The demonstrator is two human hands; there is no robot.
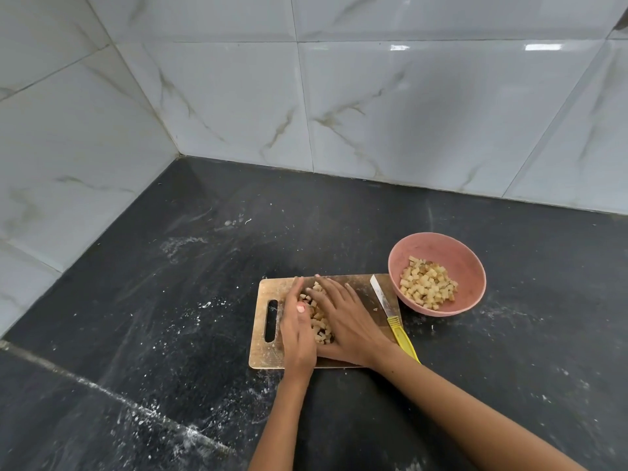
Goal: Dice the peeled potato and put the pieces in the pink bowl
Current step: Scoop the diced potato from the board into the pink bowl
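Cupping potato dice (318,321) (no labels).

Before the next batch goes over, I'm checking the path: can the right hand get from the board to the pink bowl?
Probably yes. The right hand lies nearest the pink bowl; only the flat knife lies between, low enough to pass over.
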